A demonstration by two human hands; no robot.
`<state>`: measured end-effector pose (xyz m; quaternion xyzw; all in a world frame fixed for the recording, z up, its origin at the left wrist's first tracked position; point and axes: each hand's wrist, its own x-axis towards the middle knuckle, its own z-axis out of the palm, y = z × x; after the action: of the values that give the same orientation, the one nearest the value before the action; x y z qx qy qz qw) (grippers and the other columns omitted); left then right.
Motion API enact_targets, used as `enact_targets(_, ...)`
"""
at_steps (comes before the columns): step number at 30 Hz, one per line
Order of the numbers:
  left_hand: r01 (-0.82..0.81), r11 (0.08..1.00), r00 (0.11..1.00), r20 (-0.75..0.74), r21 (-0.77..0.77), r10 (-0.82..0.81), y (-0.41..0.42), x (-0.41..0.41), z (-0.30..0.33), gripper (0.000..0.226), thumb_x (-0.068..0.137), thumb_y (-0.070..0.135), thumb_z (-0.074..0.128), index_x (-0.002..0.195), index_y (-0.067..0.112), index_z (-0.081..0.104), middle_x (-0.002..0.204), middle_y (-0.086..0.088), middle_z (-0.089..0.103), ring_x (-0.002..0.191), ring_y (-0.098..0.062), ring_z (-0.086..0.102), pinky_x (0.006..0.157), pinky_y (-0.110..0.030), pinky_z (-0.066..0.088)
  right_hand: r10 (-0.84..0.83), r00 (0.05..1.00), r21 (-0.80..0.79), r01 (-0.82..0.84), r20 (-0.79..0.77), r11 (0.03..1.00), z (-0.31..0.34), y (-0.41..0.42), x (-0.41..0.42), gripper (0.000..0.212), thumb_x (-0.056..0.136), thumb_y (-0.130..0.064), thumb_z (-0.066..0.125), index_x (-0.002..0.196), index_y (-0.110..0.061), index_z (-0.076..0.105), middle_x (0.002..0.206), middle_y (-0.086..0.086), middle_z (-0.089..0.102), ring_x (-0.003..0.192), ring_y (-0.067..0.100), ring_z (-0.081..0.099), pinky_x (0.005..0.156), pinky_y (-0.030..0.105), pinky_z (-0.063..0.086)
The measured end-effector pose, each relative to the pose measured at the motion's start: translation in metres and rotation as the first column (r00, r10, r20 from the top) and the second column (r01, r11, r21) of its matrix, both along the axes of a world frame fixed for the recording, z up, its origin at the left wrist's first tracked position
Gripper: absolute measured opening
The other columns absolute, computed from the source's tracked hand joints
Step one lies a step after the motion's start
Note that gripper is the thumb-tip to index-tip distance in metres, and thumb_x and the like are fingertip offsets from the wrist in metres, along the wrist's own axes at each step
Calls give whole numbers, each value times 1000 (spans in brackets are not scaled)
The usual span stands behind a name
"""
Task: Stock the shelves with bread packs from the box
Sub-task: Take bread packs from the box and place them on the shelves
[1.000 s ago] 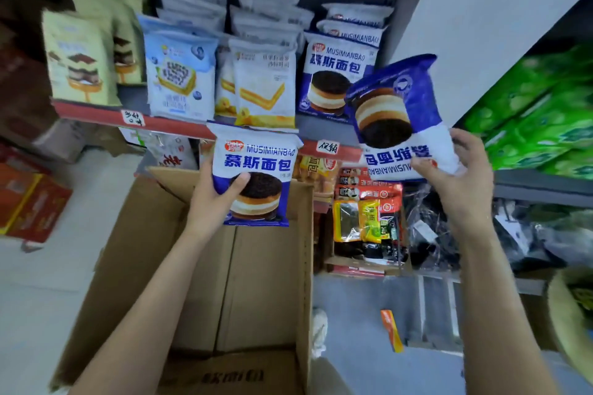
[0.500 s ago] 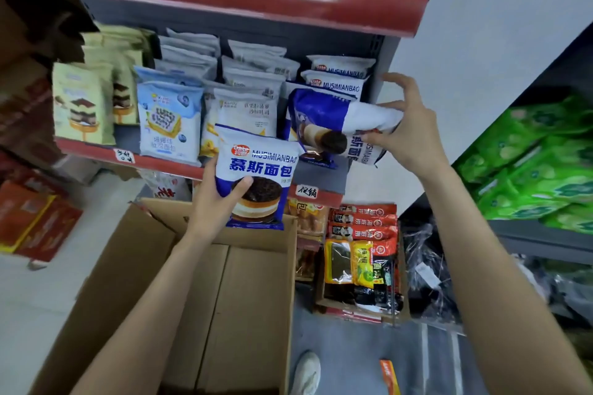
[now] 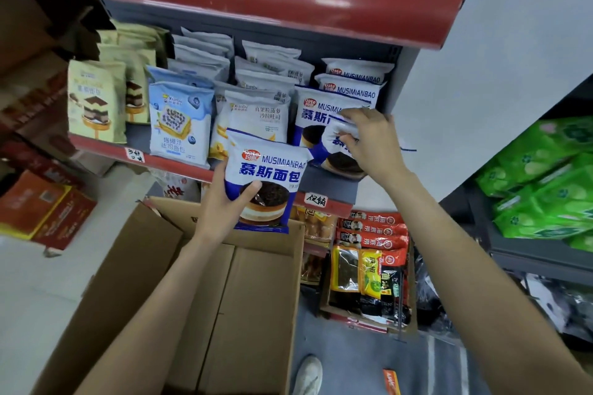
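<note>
Setting 1 bread pack (image 3: 341, 151) at the front of the shelf (image 3: 330, 184) is the step in hand — the right hand (image 3: 373, 143) pinches its top edge. The left hand (image 3: 224, 202) grips a 2nd pack (image 3: 268, 183) above the box (image 3: 244, 308); next, probably release and shelve that one.

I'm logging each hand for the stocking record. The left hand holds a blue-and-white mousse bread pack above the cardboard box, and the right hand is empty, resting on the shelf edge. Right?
Not quite: the right hand isn't empty. The head view shows it gripping the top of a second mousse bread pack on the shelf. The left hand does hold its pack above the cardboard box.
</note>
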<state>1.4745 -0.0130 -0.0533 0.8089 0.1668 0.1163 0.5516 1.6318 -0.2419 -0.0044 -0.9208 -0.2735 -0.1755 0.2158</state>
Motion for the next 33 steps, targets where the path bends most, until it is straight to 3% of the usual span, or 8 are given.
enact_targets(6, -37, 999, 999, 29, -14, 37, -4, 11, 3, 59, 84, 31, 68, 134, 19, 40, 111, 18, 58, 99, 12, 52, 81, -9, 42, -103, 941, -279, 198, 321, 940, -26, 29, 14, 48, 72, -17, 73, 117, -25, 61, 103, 2, 68, 97, 27, 62, 92, 53, 45)
enact_targets(10, -42, 998, 997, 66, -55, 45, -10, 18, 6, 61, 82, 33, 67, 135, 19, 40, 111, 20, 57, 98, 15, 53, 78, -4, 41, -254, 958, -275, 282, 132, 919, -32, 25, 9, 76, 74, -44, 70, 140, -26, 37, 143, 12, 43, 134, 38, 34, 103, 69, 19)
enact_targets(13, 64, 992, 995, 83, -106, -56, -21, 30, 14, 53, 85, 22, 66, 132, 20, 40, 112, 20, 57, 99, 18, 54, 77, -1, 42, -306, 939, -80, 296, -158, 952, -37, 15, 10, 75, 76, -47, 68, 141, -29, 35, 153, 10, 24, 140, 41, 17, 105, 69, 18)
enact_targets(17, 207, 969, 977, 77, -135, -198, -52, 62, 13, 52, 88, 19, 65, 133, 20, 38, 114, 16, 56, 97, 18, 53, 78, -2, 43, -67, 959, 420, 182, -274, 889, -49, -12, 8, 59, 83, -23, 67, 136, -18, 42, 151, 15, 21, 141, 33, 22, 110, 53, 30)
enact_targets(21, 176, 972, 983, 75, -157, -166, -75, 94, 1, 59, 87, 19, 66, 138, 16, 35, 116, 14, 54, 101, 10, 52, 79, 0, 41, 47, 862, 555, 281, -504, 783, -57, -42, -21, 62, 89, -9, 60, 140, -29, 32, 152, 4, 12, 143, 21, 16, 108, 41, 38)
enact_targets(24, 154, 979, 985, 98, -132, -142, -79, 107, -9, 61, 87, 17, 66, 138, 14, 34, 119, 10, 54, 109, -1, 51, 82, -1, 40, 139, 793, 463, 195, -593, 864, -67, -43, -40, 75, 84, -32, 67, 145, -33, 23, 153, 0, 15, 136, 12, 27, 102, 29, 40)
enact_targets(27, 150, 982, 984, 108, -112, -138, -73, 104, -20, 62, 86, 23, 67, 138, 21, 33, 123, 11, 54, 116, -2, 50, 89, -6, 41, 73, 817, 380, 184, -571, 906, -75, -33, -42, 88, 75, -55, 64, 146, -35, 17, 153, 3, 13, 131, 14, 38, 110, 41, 37)
enact_targets(33, 32, 968, 996, 69, 250, -50, -74, 87, -38, 58, 90, 45, 55, 135, 12, 40, 124, -7, 52, 116, -17, 47, 88, -26, 41, -242, 901, 88, 291, -359, 953, -84, -7, -43, 78, 83, -41, 67, 146, -26, 24, 156, 16, 7, 143, 36, 11, 112, 55, 26)
